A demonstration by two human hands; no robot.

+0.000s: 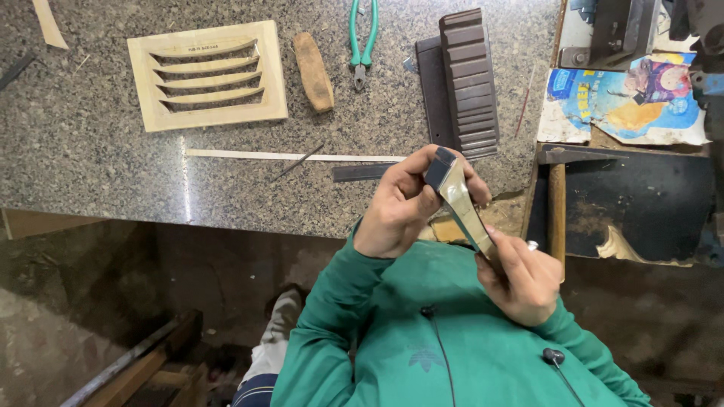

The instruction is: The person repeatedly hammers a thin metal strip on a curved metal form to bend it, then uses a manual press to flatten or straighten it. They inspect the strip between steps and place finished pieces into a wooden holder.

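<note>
Both hands on one curved wooden piece, held over near edge of granite bench. Left hand pinching dark far end, right hand clamped round near end. Looks light, stiff, smooth-ish; best gripped at ends. Green pliers lying farther off.

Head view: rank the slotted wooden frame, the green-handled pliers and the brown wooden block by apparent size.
1. Slotted wooden frame, clearly largest.
2. and 3. Green-handled pliers and brown wooden block look alike; the pliers run off the top edge, so I won't rank them.
</note>
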